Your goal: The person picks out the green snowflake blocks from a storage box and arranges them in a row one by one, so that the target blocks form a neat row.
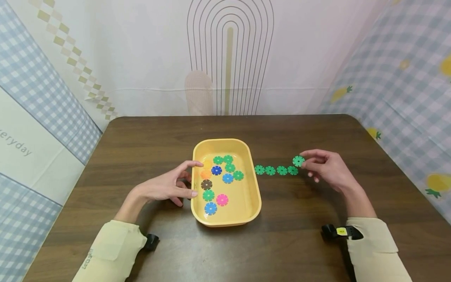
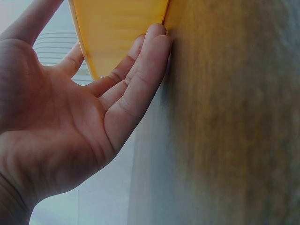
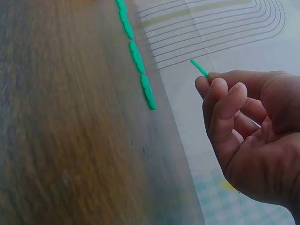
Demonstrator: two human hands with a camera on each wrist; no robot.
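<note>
My right hand (image 1: pixel 325 168) pinches a green notched snowflake disc (image 1: pixel 298 161) between thumb and index finger. In the right wrist view the disc (image 3: pixel 199 68) shows edge-on, raised off the table. Just left of it, a row of green discs (image 1: pixel 270 170) lies flat on the table. My left hand (image 1: pixel 158 187) grips the left side of a yellow plastic tray (image 1: pixel 243 203), thumb and index finger over the rim, the other fingers along the outer wall (image 2: pixel 122 33). Inside the tray lie several loose discs: green, blue, a pink one (image 1: pixel 222 199), a brown one (image 1: pixel 206 184), orange and yellow.
The dark wood table (image 1: pixel 292 250) reaches back to a white patterned cloth (image 1: pixel 148 55). Checked cloth (image 1: pixel 398 98) hangs at the right side, more at the left. The row's left end sits close beside the tray's right wall. Black wrist straps (image 1: pixel 340 232) sit at both sleeves.
</note>
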